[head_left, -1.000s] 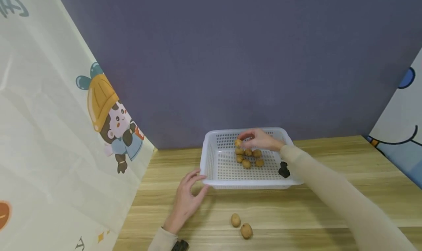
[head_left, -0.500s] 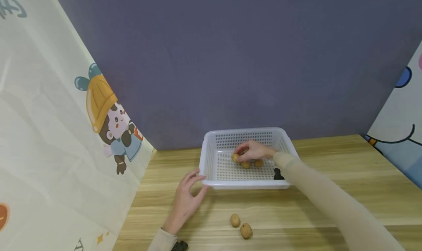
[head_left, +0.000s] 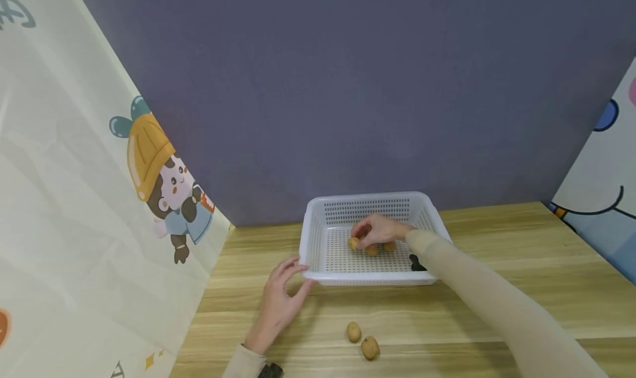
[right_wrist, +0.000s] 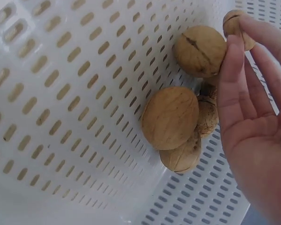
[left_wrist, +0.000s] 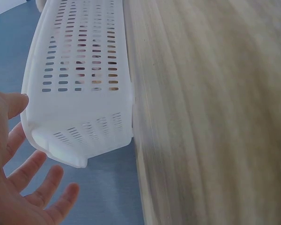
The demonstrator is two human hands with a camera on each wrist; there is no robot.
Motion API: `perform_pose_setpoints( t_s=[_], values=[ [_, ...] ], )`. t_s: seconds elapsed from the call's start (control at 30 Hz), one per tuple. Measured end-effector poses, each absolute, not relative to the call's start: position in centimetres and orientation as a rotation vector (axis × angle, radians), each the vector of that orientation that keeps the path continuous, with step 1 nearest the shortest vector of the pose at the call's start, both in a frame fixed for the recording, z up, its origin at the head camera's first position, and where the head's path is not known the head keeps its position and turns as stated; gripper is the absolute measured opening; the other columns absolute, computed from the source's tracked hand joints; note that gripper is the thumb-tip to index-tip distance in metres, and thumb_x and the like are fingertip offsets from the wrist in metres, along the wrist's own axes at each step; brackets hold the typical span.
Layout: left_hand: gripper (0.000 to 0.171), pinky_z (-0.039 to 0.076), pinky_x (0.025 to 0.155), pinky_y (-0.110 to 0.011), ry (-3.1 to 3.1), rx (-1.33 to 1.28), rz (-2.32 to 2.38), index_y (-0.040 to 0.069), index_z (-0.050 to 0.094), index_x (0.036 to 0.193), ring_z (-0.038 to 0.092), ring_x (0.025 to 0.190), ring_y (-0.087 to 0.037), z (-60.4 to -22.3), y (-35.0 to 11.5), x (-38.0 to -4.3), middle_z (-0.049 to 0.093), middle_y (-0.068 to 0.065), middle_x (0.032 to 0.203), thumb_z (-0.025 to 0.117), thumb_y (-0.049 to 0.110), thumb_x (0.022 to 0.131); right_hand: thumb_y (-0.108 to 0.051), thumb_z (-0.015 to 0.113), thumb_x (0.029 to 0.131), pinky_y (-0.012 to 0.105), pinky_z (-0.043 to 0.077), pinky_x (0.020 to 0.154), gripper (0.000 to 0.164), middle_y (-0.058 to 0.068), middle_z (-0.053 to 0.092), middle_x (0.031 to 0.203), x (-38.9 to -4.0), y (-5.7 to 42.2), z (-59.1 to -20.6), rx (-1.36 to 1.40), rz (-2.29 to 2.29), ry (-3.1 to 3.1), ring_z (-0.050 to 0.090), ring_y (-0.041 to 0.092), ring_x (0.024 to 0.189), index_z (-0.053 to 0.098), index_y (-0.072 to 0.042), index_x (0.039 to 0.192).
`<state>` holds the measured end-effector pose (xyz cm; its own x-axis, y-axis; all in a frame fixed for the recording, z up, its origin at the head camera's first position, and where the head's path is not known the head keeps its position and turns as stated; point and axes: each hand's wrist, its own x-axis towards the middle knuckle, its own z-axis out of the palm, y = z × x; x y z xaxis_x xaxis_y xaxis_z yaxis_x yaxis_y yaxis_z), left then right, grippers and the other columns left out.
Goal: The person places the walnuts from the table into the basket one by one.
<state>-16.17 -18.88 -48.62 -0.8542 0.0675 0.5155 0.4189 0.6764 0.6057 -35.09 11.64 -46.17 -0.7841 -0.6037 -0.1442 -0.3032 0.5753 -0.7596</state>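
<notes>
In the head view, my right hand [head_left: 383, 229] reaches into a white perforated plastic basket [head_left: 380, 275]. Its thumb and fingertips pinch a walnut [right_wrist: 232, 24], which the right wrist view shows held at the fingertips. Several more walnuts [right_wrist: 171, 117] lie close beside the hand inside the basket; the hand partly covers them in the head view. My left hand [head_left: 279, 303] is at the basket's front left corner, fingertips touching the rim. Seen from the left wrist, the thumb [left_wrist: 18, 104] meets the rim while the other fingers are spread and fairly straight.
Two loose walnuts [head_left: 370, 347] lie on the wood-grain table [head_left: 497, 306] in front of the basket. A dark blue-grey panel [head_left: 358, 102] rises directly behind. A white sheet with a cartoon figure [head_left: 181, 215] stands on the left, another printed sheet [head_left: 603, 174] on the right.
My right hand has come down and slightly left inside the basket, bringing the pinched walnut lower, toward the basket floor. My left hand has kept its place at the corner.
</notes>
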Motion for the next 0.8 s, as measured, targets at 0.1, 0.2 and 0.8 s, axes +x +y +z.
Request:
perform_pose_setpoints(
  t_s=[0.1, 0.2, 0.8],
  values=[
    [0.031, 0.056, 0.11, -0.056, -2.435, -0.373, -1.037, 0.018, 0.078, 0.117, 0.065, 0.131, -0.034, -48.6, -18.8, -16.1, 0.066, -0.009, 0.146, 0.087, 0.023, 0.088, -0.019, 0.09, 0.085, 0.035, 0.06, 0.095, 0.027, -0.001, 0.079, 0.112, -35.0, 11.6, -46.1, -0.766, -1.015, 2.453, 0.07, 0.012, 0.103, 0.082, -0.015, 0.111],
    [0.031, 0.056, 0.11, -0.056, -2.436, -0.373, -1.042, 0.017, 0.078, 0.117, 0.065, 0.132, -0.034, -48.6, -18.8, -16.1, 0.066, -0.01, 0.146, 0.087, 0.023, 0.088, -0.02, 0.09, 0.084, 0.037, 0.058, 0.098, 0.024, -0.002, 0.079, 0.109, -35.0, 11.6, -46.0, -0.787, -0.973, 2.486, 0.069, 0.012, 0.101, 0.083, -0.016, 0.107],
    [0.03, 0.056, 0.11, -0.056, -2.418, -0.377, -1.02, 0.017, 0.079, 0.115, 0.066, 0.13, -0.035, -48.3, -18.8, -16.1, 0.068, -0.011, 0.143, 0.088, 0.021, 0.087, -0.025, 0.079, 0.096, 0.053, 0.064, 0.092, 0.042, 0.019, 0.071, 0.137, -34.7, 14.0, -41.1, -0.79, -1.083, 2.323, 0.074, 0.026, 0.105, 0.072, -0.006, 0.132]
  ],
)
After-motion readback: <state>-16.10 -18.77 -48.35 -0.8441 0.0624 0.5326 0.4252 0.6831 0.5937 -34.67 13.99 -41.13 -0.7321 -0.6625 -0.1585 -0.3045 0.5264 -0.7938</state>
